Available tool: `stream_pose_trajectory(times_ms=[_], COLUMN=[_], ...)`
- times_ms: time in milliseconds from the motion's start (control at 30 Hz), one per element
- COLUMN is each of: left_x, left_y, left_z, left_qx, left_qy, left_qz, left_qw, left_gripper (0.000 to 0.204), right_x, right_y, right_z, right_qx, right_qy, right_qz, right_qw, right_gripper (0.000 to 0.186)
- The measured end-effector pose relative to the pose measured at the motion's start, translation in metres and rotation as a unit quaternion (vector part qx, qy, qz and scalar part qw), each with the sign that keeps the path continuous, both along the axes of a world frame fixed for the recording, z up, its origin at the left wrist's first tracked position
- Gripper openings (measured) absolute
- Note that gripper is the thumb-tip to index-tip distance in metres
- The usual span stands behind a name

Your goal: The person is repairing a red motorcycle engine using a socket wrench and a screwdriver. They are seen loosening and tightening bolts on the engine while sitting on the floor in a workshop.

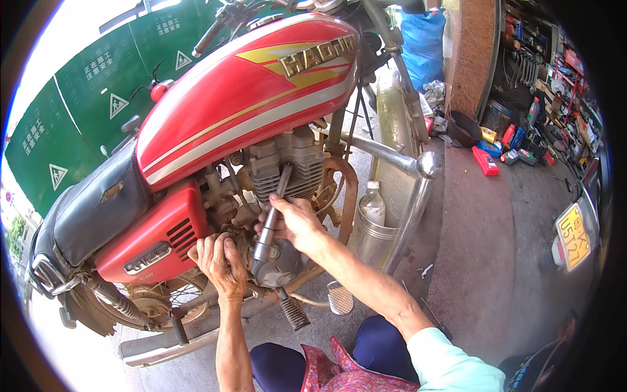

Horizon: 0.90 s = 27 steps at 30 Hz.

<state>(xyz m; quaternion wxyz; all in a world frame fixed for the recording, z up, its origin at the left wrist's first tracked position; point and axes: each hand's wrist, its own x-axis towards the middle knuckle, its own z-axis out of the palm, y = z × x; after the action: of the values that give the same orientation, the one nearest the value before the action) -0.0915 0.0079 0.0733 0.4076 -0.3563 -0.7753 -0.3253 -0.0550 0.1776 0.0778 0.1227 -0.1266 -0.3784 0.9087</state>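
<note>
A: Head view. Markings?

B: Raised gold-coloured lettering point(318, 56) on the red, yellow and silver teardrop-shaped fuel tank point(241, 98). Dark badge point(147, 259) with silver characters on the slotted red side panel point(124, 255). Green sheet fence point(85, 130) carries white script and white warning triangles. Far right: yellow plate point(573, 236), dark characters.

A: Hand poses?

B: Right hand point(297, 225): forearm slants in from lower right; thumb on the long grey metal rod point(267, 235), fingers curled behind it. Left hand point(223, 266): forearm near vertical, back of hand showing, fingers bent, side by side, at the side panel's lower right edge. Cannot tell whether they pinch anything.

A: Rod position?

B: Tilted, upper end before the grey finned engine cylinder point(304, 163), thicker lower end at the round grey engine cover point(279, 266). Cannot tell whether attached.

A: Surroundings, obstructions?

B: Right hand partly covers the rod. Chrome tubular guard bar point(413, 202) to its right, clear plastic bottle point(372, 208) showing inside the bend. Black ribbed rubber peg point(294, 313) below the engine cover.
</note>
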Motion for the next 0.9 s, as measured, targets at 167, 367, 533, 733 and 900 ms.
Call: stream_pose_trajectory(times_ms=[167, 367, 533, 733, 900], left_x=[0.001, -0.004, 0.003, 0.013, -0.017], left_y=[0.0, -0.002, 0.0, 0.03, 0.117], left_z=[0.0, -0.003, 0.004, 0.038, 0.057], left_qx=[0.002, -0.007, -0.03, -0.094, -0.237], left_qy=[-0.002, 0.006, 0.001, 0.083, 0.019], left_qz=[0.006, 0.002, 0.028, 0.002, -0.038], left_qw=[1.0, 1.0, 0.999, 0.992, 0.97], left_gripper=[0.013, 0.011, 0.007, 0.018, 0.011], right_x=[-0.009, 0.043, 0.038, 0.138, 0.239], right_y=[-0.007, 0.114, 0.113, 0.035, 0.024], right_z=[-0.014, -0.028, -0.042, -0.062, -0.093], right_qx=[-0.046, 0.494, 0.504, 0.346, 0.45], right_qy=[0.055, -0.067, -0.052, -0.013, -0.157], right_qz=[0.013, -0.08, -0.123, -0.206, -0.277], right_qw=[0.997, 0.863, 0.853, 0.915, 0.834], right_gripper=[0.03, 0.037, 0.039, 0.03, 0.038])
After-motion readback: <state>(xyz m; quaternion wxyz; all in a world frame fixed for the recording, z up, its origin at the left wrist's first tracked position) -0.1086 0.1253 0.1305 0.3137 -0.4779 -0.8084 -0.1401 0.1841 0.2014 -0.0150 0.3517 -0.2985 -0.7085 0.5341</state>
